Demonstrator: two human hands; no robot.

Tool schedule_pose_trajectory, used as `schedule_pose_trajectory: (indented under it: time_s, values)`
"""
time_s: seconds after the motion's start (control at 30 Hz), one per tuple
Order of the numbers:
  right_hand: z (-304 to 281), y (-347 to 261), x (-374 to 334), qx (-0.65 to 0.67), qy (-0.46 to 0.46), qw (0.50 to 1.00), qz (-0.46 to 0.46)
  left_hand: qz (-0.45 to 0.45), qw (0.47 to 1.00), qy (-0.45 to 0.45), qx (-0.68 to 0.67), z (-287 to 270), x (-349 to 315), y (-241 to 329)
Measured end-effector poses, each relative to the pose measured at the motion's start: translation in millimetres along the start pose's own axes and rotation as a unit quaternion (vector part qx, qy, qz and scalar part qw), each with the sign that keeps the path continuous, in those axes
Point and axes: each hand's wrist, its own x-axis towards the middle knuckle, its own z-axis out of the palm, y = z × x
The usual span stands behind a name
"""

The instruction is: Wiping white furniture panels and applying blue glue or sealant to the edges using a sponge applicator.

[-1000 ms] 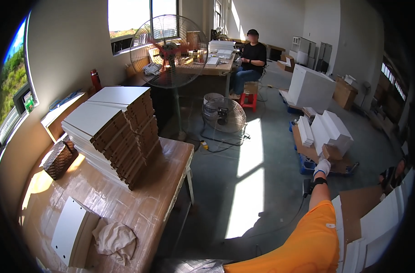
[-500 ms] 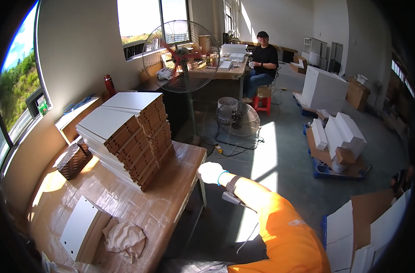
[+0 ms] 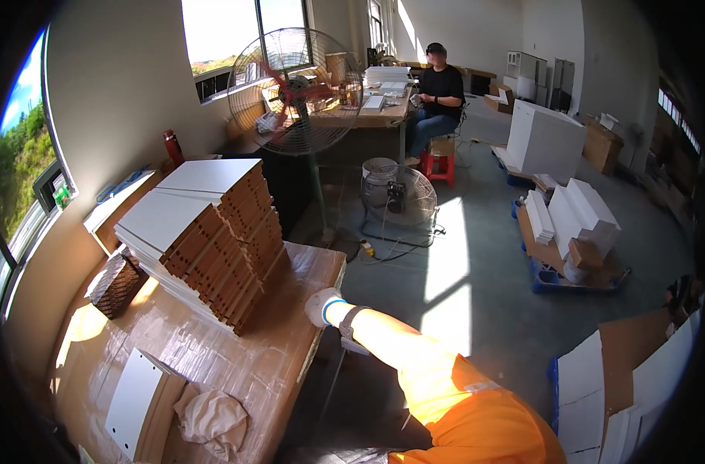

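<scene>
My right hand (image 3: 321,307), in a white glove, is at the right edge of the wrapped worktable (image 3: 287,340). Its fingers face away and I cannot make out whether they are curled or spread. A blue band and a dark strap circle that wrist, below an orange sleeve (image 3: 476,410). Nearest to the hand, to its left, rises a tall double stack of white panels (image 3: 206,232) with brown drilled edges. Closer to me on the table stand a few white boards (image 3: 140,402) beside a crumpled beige cloth (image 3: 212,417). My left hand is out of view.
A dark woven box (image 3: 117,286) and red bottle (image 3: 172,147) are by the windows. Beyond the table stand a tall fan (image 3: 297,93) and a floor fan (image 3: 399,197) with trailing cables. A co-worker (image 3: 441,97) sits farther back. Blue pallets with white panels (image 3: 580,220) line the right.
My right hand has moved left and slightly down, from beyond the table's edge to that edge. The co-worker's head has lowered and their hands are drawn in. The whole view has shifted slightly.
</scene>
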Motion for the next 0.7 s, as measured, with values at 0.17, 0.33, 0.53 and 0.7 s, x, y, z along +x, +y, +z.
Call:
schedule_pose_trajectory:
  time_s: [0.17, 0.33, 0.53, 0.7]
  values:
    - [-1.1, -5.4, 13.5, -0.030, -0.031, 0.999, 0.006, 0.019, 0.999, -0.025, 0.032, -7.9, 4.4, -1.3]
    - [6.0, -5.0, 23.8, -0.031, -0.004, 0.999, 0.014, 0.002, 0.999, 0.030, 0.010, -2.4, 0.8, 1.3]
    - [5.3, -6.8, 23.9, -0.041, 0.003, 0.999, -0.001, 0.009, 0.999, 0.035, 0.019, -7.2, 1.2, -0.3]
    - [4.0, -9.4, 22.3, -0.048, 0.014, 0.999, 0.017, 0.007, 1.000, 0.022, 0.010, -8.8, 1.1, 0.4]
